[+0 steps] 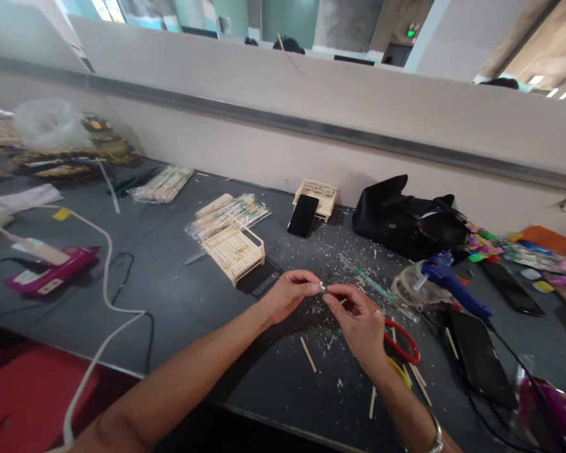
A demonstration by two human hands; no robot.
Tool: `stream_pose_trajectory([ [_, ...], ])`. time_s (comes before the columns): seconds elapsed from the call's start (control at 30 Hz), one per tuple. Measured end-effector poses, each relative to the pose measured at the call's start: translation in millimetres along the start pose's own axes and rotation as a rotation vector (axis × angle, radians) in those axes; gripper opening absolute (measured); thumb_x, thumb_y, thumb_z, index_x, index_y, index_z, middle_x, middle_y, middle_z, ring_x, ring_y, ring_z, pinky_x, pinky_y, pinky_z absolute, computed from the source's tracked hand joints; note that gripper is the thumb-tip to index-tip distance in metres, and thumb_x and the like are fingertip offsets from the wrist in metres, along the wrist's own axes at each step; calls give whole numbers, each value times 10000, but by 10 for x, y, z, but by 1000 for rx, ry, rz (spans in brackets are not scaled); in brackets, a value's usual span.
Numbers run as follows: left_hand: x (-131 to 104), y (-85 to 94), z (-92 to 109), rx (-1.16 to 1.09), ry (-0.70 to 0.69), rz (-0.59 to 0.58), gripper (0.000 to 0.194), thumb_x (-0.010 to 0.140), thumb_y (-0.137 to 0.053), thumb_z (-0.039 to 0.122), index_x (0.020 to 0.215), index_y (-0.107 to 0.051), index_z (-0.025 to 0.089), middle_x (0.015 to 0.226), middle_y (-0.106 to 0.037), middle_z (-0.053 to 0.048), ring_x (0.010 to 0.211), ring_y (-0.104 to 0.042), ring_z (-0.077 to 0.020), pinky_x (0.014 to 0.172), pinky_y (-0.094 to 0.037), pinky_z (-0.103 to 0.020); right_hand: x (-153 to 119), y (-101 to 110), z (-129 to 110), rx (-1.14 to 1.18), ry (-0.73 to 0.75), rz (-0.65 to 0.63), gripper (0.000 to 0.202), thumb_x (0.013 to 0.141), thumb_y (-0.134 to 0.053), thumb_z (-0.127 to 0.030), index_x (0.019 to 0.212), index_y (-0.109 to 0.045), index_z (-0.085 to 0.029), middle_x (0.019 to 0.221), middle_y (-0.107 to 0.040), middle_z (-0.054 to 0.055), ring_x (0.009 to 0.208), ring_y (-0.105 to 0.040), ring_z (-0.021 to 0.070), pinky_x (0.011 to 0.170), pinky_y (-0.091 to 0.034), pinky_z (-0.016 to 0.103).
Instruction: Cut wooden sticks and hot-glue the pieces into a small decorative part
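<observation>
My left hand [290, 294] is closed in a pinch on a tiny pale piece of wooden stick [321, 285] over the middle of the table. Close against it, my right hand [358, 318] also pinches, but what sits between its fingertips is too small to make out. Left of my hands stands a miniature bed-like frame of wooden sticks [233, 253]. Scissors with red and yellow handles [408, 353] lie partly hidden beneath my right wrist. One loose stick [308, 354] rests on the table below my hands, among scattered wood chips.
Behind are a phone [304, 215] leaning on a small wooden bench [327, 198] and bundles of sticks [245, 211]. A black bag [405, 220], a blue glue gun [453, 286] and another phone [481, 358] lie right. At left, a white cable [107, 264] runs past a purple power strip [51, 270].
</observation>
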State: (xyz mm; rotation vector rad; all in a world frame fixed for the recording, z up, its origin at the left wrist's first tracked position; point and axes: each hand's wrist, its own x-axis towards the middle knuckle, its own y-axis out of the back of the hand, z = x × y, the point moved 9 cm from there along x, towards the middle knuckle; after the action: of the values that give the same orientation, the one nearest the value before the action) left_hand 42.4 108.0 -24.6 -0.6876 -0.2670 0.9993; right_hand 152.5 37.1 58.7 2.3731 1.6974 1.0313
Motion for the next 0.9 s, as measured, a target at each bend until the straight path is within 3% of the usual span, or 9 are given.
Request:
stream_pose_trajectory([
  [0.9, -28, -75, 80, 126, -35, 2, 328, 418, -957, 391, 554, -742, 184, 585, -640, 21, 606, -518, -105, 657, -380, -261, 5, -2, -45, -37, 14, 16, 151, 864, -629, -295, 739, -690, -236, 673, -706, -5, 579, -625, 146, 544, -515, 251],
])
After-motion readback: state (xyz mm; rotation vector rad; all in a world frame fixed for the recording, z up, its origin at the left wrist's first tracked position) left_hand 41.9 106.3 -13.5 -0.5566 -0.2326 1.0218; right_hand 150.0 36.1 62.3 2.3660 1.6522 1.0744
